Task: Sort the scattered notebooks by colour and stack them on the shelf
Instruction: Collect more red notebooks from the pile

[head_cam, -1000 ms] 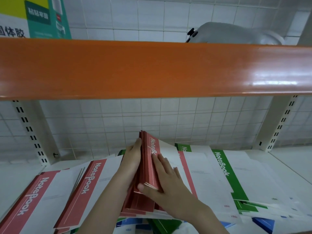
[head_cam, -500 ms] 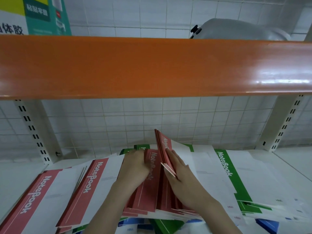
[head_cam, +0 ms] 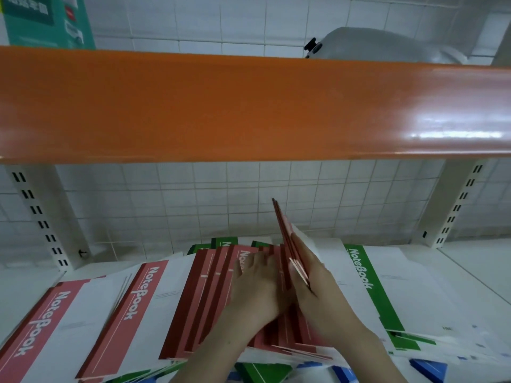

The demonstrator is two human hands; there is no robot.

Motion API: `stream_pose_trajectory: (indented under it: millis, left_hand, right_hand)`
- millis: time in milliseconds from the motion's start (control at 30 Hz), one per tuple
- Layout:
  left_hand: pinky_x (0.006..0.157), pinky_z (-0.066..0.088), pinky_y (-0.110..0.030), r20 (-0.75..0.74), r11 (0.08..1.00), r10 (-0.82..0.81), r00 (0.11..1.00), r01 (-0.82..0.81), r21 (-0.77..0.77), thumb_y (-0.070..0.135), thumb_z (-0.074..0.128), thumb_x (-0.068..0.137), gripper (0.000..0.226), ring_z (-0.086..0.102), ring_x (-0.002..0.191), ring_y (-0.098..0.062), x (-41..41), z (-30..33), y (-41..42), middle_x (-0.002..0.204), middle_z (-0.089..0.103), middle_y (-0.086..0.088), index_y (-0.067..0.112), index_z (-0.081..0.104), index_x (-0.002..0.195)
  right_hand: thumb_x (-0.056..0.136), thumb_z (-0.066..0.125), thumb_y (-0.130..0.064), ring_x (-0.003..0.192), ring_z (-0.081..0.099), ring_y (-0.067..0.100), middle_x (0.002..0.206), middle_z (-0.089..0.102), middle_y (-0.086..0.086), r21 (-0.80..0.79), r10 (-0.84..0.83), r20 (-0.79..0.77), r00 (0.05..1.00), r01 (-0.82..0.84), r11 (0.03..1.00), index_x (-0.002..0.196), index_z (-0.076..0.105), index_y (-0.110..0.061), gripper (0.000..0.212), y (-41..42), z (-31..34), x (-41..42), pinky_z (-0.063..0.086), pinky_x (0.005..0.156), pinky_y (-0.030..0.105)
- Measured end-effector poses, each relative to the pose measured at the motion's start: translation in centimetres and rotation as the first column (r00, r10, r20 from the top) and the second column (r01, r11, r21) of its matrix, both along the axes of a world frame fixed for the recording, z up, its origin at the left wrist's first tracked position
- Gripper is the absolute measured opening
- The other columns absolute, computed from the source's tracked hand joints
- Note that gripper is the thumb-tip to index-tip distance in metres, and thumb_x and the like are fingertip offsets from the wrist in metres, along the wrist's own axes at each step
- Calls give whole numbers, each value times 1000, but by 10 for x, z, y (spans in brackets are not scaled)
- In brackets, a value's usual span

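White square tiles backed a white shelf (head_cam: 470, 272) hung under a glossy orange beam (head_cam: 249, 106), and the notebooks lay scattered across that shelf.

At the middle, a fan of red notebooks (head_cam: 204, 294) lay flat, overlapping one another, their dark red spines stepped side by side. The left hand (head_cam: 257, 288) rested palm-down on this fan, fingers straight and spread toward the wall, pressing rather than gripping. Just right of it, touching along the thumb side, the right hand (head_cam: 318, 291) held a thin sheaf of raised red notebooks (head_cam: 284, 236) up on edge. Its fingers lay flat along the far face of the sheaf; whether the thumb clamped the near face could not be told. The sheaf tilted slightly and its top corner stood above both hands against the tiles.

Left of the left hand lay two more red-banded notebooks (head_cam: 132, 305) face up, white lettering reading "NoteBook" on each band. Right of the right hand a green-banded notebook (head_cam: 370, 288) lay face up over other white covers. Beyond the fingertips, green corners (head_cam: 224, 241) peeked from under the red fan. Nearer the wrists, green and blue covers (head_cam: 425, 369) showed beneath the pile.

Slotted white uprights (head_cam: 41, 217) stood far to either side. Above the beam sat a teal box (head_cam: 47, 20) on the left and a grey rounded object (head_cam: 387, 45) on the right.
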State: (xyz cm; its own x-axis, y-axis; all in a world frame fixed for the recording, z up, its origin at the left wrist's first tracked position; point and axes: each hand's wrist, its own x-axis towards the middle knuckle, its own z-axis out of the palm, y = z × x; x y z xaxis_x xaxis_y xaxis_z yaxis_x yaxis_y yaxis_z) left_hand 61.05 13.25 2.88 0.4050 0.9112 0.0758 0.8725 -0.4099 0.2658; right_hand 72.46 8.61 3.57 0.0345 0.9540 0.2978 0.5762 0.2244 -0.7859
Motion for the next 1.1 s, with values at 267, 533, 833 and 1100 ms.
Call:
stream_pose_trajectory:
  millis: [267, 533, 833, 1100]
  left_hand:
    - [116, -9, -55, -147, 993, -28, 989, 11, -115, 74, 43, 79, 105, -13, 146, -29, 37, 2, -5, 159, -12, -9, 23, -15, 150]
    - [118, 8, -50, -24, 985, 164, 986, -165, -44, 53, 54, 86, 80, 18, 140, -28, 54, -3, 9, 147, 28, -9, 10, 24, 146]
    - [104, 31, -44, 21, 943, 320, 947, -317, -97, 20, 56, 88, 36, 35, 124, -31, 58, -3, 26, 128, 40, -11, 11, 50, 123]
    - [99, 41, -34, 37, 972, 214, 976, -217, 89, 29, 54, 92, 41, 49, 115, -28, 67, -8, 21, 122, 52, -12, 5, 45, 125]
  right_hand:
    - [96, 36, -15, 147, 3, 10, 159, -1, -12, -1, -207, 565, 799, 252, 968, 150, -13, -28, 74, -13, 8, 39, -8, 116, 34]
    - [95, 36, -12, 146, 13, 11, 158, 11, -13, -130, -78, 441, 894, 150, 980, 149, -10, -31, 73, -21, -9, 55, 9, 121, 34]
    - [97, 39, -19, 146, -6, 7, 158, -3, -15, -163, 24, 414, 910, 48, 985, 150, -9, -30, 72, -14, -24, 58, -4, 118, 33]
    - [94, 39, -15, 146, 3, 7, 158, 4, -15, -193, 103, 348, 932, -37, 981, 150, -5, -30, 72, -15, -17, 61, -4, 119, 36]
